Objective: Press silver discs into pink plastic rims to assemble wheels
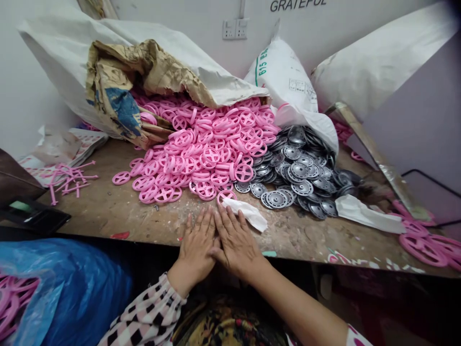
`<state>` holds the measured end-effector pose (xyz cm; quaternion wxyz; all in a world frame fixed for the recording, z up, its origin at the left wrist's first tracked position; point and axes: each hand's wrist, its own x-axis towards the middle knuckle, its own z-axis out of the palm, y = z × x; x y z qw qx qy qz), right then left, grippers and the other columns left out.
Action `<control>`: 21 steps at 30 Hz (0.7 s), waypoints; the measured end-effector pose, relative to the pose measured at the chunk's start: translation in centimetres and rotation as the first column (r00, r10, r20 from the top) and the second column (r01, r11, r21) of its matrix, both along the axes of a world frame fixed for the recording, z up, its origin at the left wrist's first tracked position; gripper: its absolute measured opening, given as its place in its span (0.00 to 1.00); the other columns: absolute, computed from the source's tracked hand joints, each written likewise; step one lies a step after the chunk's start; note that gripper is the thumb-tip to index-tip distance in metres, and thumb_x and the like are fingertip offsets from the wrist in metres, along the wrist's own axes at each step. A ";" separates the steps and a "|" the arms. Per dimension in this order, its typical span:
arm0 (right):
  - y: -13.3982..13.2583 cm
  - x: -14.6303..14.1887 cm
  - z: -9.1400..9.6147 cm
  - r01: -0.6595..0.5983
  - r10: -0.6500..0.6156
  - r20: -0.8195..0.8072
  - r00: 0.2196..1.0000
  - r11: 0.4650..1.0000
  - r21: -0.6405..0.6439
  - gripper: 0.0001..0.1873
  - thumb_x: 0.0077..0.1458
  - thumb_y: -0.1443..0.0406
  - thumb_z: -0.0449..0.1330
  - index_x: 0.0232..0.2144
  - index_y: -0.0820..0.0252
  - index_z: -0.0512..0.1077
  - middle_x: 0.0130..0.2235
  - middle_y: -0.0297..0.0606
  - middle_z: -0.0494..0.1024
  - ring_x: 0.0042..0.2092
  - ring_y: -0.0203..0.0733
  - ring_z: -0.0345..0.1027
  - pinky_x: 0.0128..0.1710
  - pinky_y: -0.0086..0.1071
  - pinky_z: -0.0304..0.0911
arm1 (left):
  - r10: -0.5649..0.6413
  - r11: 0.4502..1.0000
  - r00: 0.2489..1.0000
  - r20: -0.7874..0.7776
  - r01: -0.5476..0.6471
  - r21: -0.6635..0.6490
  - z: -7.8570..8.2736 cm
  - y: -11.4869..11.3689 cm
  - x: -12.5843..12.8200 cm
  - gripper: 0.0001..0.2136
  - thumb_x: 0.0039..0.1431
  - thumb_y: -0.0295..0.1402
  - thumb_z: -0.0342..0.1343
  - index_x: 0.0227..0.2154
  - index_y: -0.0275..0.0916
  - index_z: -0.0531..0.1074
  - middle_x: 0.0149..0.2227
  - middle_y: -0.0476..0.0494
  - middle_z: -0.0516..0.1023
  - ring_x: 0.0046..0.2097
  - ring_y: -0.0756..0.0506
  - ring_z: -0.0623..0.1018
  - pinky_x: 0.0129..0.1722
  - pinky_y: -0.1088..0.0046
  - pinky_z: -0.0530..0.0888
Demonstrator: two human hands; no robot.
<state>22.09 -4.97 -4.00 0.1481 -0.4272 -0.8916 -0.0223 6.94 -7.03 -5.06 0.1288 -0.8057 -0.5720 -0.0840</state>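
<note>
My left hand (197, 244) lies flat at the front edge of the wooden table (154, 223), fingers stretched out, holding nothing. Beside it and touching it, my right hand (236, 240) rests palm down with its fingers extended. A crumpled white paper strip (248, 214) lies by the right fingertips, partly covered by them. Just beyond both hands is a heap of pink plastic wheels (201, 163). To its right spreads a pile of grey plastic discs (300, 170) with slotted rims.
Pink wheels spill from a torn paper sack (144, 67); a white sack (284, 72) stands behind the discs. Thin pink rods (70, 180) lie at left, another white strip (367, 214) and large pink wheels (425, 247) at right. A blue plastic bag (79, 288) sits lower left.
</note>
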 end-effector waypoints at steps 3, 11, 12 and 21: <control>0.0 0.0 0.3 0.003 -0.003 0.004 1.000 0.998 -0.061 0.46 0.59 0.44 0.48 0.66 0.71 0.45 0.69 0.52 0.41 0.69 0.55 0.28 0.65 0.52 0.34 | 0.004 0.999 1.000 0.007 -0.004 -0.041 0.3 0.1 0.0 0.27 0.65 0.36 0.39 0.66 0.37 0.49 0.68 0.40 0.53 0.68 0.40 0.51 0.65 0.49 0.48; 0.0 0.0 0.5 0.009 -0.009 0.002 1.000 0.996 -0.090 0.47 0.59 0.43 0.47 0.66 0.73 0.46 0.68 0.54 0.41 0.69 0.55 0.29 0.65 0.52 0.35 | 0.035 0.994 0.999 0.009 -0.034 -0.102 0.4 0.2 0.0 0.27 0.65 0.36 0.38 0.66 0.37 0.49 0.67 0.42 0.53 0.67 0.40 0.52 0.65 0.48 0.48; 0.0 0.0 0.5 0.007 -0.006 0.004 1.000 0.996 -0.092 0.46 0.59 0.43 0.47 0.66 0.73 0.46 0.68 0.54 0.42 0.69 0.55 0.29 0.65 0.52 0.34 | 0.035 0.994 0.999 0.009 -0.034 -0.106 0.4 0.3 0.0 0.27 0.65 0.35 0.38 0.65 0.37 0.50 0.67 0.42 0.53 0.67 0.40 0.52 0.65 0.48 0.48; -0.8 -0.5 0.5 0.053 -0.051 0.029 0.998 0.994 -0.099 0.45 0.60 0.44 0.46 0.66 0.74 0.47 0.67 0.56 0.45 0.68 0.57 0.36 0.65 0.53 0.35 | 0.039 0.987 0.999 0.009 -0.037 -0.158 0.6 0.5 0.1 0.27 0.63 0.36 0.40 0.64 0.37 0.53 0.68 0.43 0.53 0.68 0.38 0.50 0.64 0.45 0.47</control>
